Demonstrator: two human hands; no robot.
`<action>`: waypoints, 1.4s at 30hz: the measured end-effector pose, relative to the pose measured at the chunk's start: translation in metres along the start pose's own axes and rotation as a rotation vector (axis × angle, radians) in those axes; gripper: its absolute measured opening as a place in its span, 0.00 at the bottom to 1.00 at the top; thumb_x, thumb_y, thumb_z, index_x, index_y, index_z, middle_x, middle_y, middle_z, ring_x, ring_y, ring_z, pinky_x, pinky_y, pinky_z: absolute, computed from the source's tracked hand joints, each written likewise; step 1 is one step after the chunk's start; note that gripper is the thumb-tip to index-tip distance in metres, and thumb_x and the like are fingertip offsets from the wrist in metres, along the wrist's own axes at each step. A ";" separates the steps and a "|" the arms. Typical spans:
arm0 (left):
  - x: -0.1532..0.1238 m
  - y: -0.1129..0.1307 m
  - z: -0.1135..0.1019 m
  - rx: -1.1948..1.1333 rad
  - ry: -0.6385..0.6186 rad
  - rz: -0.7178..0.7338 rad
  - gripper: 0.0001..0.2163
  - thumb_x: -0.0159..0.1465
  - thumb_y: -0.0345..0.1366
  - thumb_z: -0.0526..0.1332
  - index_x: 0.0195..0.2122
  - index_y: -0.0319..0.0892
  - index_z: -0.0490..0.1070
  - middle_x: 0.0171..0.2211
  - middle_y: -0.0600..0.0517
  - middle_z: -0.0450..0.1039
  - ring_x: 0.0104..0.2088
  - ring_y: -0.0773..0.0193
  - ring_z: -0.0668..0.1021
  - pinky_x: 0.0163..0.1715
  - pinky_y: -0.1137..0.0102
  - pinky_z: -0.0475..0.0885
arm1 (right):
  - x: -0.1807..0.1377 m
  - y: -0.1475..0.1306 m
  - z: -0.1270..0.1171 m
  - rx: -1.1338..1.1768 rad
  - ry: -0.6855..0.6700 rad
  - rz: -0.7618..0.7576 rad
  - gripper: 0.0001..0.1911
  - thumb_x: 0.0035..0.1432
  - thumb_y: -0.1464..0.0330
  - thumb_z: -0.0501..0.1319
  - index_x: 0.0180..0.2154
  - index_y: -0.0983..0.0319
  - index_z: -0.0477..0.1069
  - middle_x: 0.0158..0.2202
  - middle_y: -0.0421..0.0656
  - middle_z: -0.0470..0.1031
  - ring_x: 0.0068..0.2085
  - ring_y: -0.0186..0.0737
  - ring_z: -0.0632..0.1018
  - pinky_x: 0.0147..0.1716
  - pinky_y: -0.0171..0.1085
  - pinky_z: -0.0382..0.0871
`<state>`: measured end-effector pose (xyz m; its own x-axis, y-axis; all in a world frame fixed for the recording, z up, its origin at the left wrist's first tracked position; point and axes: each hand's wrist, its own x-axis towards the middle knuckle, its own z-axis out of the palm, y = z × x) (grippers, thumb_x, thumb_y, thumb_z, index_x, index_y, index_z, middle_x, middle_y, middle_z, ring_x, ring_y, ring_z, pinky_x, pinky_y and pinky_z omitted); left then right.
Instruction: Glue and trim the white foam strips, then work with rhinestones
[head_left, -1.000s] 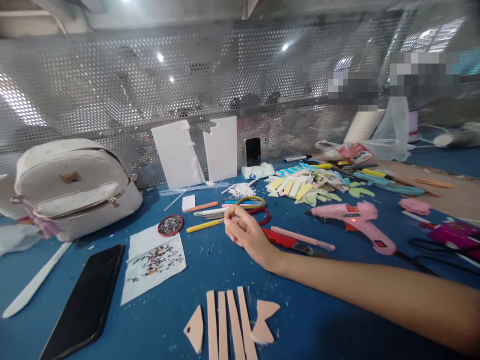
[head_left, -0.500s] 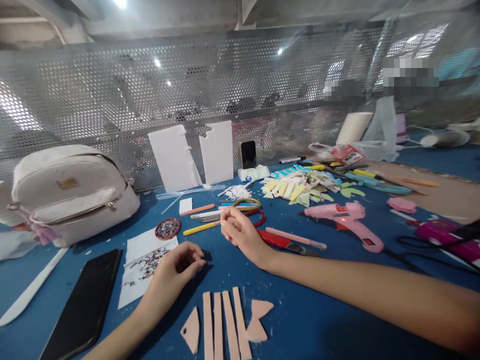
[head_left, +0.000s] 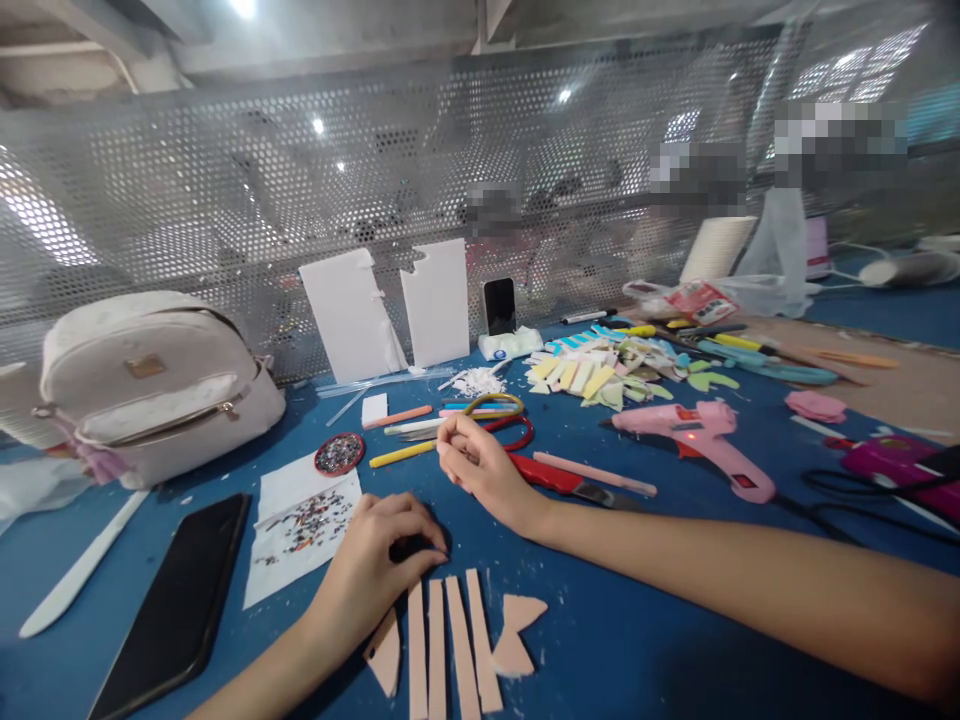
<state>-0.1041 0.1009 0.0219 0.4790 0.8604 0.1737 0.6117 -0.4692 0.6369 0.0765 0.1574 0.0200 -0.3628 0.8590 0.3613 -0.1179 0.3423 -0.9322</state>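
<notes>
My left hand [head_left: 390, 545] is low over the blue table, its fingers bent and the thumb tip meeting them. Anything between those fingertips is too small or hidden to make out. Just below them lie several pale pink foam strips [head_left: 436, 640] side by side, a triangular head-like piece [head_left: 385, 655] partly covered by the hand, and a tail-like piece [head_left: 517, 635]. My right hand [head_left: 480, 465] is closed with curled fingers, in front of the scissors [head_left: 510, 432]; its contents are hidden. Right beside its wrist rests a red-handled cutter [head_left: 559, 478].
Black-and-orange bits lie on a paper sheet [head_left: 300, 525] near a red-rimmed dish [head_left: 339, 455]. A black phone [head_left: 176, 610] and white backpack [head_left: 161, 390] stand left. Foam scraps [head_left: 600, 370] lie behind; a pink glue gun [head_left: 697, 440], its light lit, lies right.
My left hand has moved right and slightly down, toward the strips, and now partly covers the triangular piece. The dark bit seen at its fingertips is no longer visible. My right hand stays nearly still.
</notes>
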 end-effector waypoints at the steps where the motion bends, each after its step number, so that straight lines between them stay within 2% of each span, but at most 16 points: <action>1: -0.001 0.001 0.000 0.002 -0.006 0.008 0.06 0.63 0.29 0.66 0.32 0.48 0.76 0.36 0.57 0.76 0.41 0.60 0.76 0.42 0.64 0.57 | 0.000 0.000 0.000 -0.002 0.000 0.000 0.11 0.66 0.61 0.55 0.34 0.59 0.58 0.23 0.33 0.60 0.23 0.31 0.61 0.21 0.30 0.54; 6: -0.001 0.007 -0.001 -0.015 -0.009 0.053 0.06 0.66 0.31 0.61 0.32 0.46 0.74 0.37 0.54 0.76 0.39 0.60 0.75 0.41 0.64 0.60 | 0.001 0.001 0.000 -0.011 0.000 0.004 0.10 0.66 0.62 0.56 0.34 0.59 0.58 0.23 0.33 0.61 0.22 0.30 0.61 0.21 0.30 0.54; 9: -0.001 0.007 -0.004 -0.069 0.031 0.046 0.05 0.65 0.32 0.60 0.32 0.45 0.73 0.37 0.53 0.77 0.39 0.60 0.75 0.42 0.64 0.64 | 0.000 0.000 0.000 -0.012 0.000 0.006 0.11 0.66 0.61 0.55 0.34 0.59 0.58 0.22 0.33 0.60 0.22 0.30 0.60 0.20 0.30 0.53; 12: -0.002 0.000 -0.008 -0.146 0.124 -0.022 0.04 0.63 0.32 0.59 0.31 0.44 0.72 0.33 0.52 0.77 0.33 0.63 0.75 0.36 0.68 0.68 | 0.000 -0.001 -0.001 -0.016 -0.001 0.011 0.11 0.66 0.61 0.55 0.34 0.59 0.58 0.22 0.33 0.60 0.22 0.30 0.60 0.20 0.30 0.52; 15: -0.007 -0.013 -0.010 -0.201 0.229 -0.085 0.04 0.61 0.33 0.60 0.30 0.43 0.72 0.28 0.53 0.75 0.27 0.66 0.73 0.28 0.72 0.67 | 0.000 -0.002 -0.001 -0.021 -0.011 0.015 0.11 0.66 0.60 0.55 0.34 0.59 0.57 0.22 0.33 0.61 0.21 0.30 0.60 0.20 0.30 0.52; 18: -0.011 -0.026 -0.010 -0.240 0.330 -0.105 0.05 0.62 0.36 0.61 0.31 0.42 0.72 0.27 0.53 0.75 0.27 0.66 0.73 0.28 0.72 0.68 | -0.001 -0.003 -0.001 -0.027 -0.025 0.019 0.11 0.66 0.60 0.55 0.34 0.59 0.57 0.22 0.33 0.60 0.21 0.30 0.59 0.20 0.31 0.52; 22: -0.012 -0.030 -0.011 -0.254 0.433 -0.133 0.06 0.63 0.37 0.62 0.40 0.43 0.72 0.30 0.54 0.76 0.27 0.68 0.73 0.29 0.73 0.69 | -0.004 -0.007 -0.001 -0.035 -0.045 0.018 0.11 0.66 0.61 0.55 0.34 0.59 0.58 0.23 0.33 0.60 0.21 0.30 0.60 0.21 0.31 0.53; 25: -0.010 -0.025 -0.012 -0.233 0.408 -0.135 0.09 0.62 0.36 0.63 0.43 0.45 0.76 0.28 0.55 0.77 0.24 0.69 0.70 0.27 0.74 0.67 | -0.005 -0.009 0.000 -0.045 -0.062 0.009 0.10 0.66 0.62 0.55 0.34 0.59 0.58 0.23 0.33 0.60 0.23 0.31 0.62 0.22 0.32 0.54; 32: -0.009 -0.018 -0.008 -0.219 0.305 -0.069 0.05 0.61 0.36 0.64 0.33 0.50 0.81 0.32 0.54 0.80 0.31 0.64 0.78 0.29 0.71 0.68 | -0.005 -0.007 0.000 -0.124 -0.090 -0.025 0.08 0.66 0.64 0.55 0.34 0.60 0.61 0.25 0.35 0.62 0.25 0.32 0.66 0.26 0.33 0.56; 38: -0.010 -0.018 -0.008 -0.219 0.294 -0.072 0.05 0.61 0.36 0.63 0.31 0.50 0.80 0.32 0.54 0.80 0.33 0.62 0.78 0.35 0.68 0.69 | -0.005 -0.005 0.000 -0.084 -0.035 -0.050 0.09 0.67 0.63 0.54 0.34 0.59 0.59 0.24 0.34 0.62 0.25 0.33 0.65 0.26 0.33 0.59; 42: -0.009 -0.019 -0.009 -0.214 0.316 -0.082 0.05 0.61 0.37 0.63 0.31 0.50 0.79 0.32 0.54 0.80 0.33 0.62 0.78 0.33 0.69 0.69 | -0.003 -0.002 -0.002 -0.052 0.059 -0.090 0.09 0.69 0.61 0.50 0.36 0.58 0.56 0.25 0.34 0.62 0.25 0.34 0.65 0.27 0.33 0.60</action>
<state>-0.1257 0.1033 0.0152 0.1960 0.9279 0.3170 0.4793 -0.3727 0.7946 0.0794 0.1550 0.0205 -0.2974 0.8445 0.4454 -0.0992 0.4366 -0.8942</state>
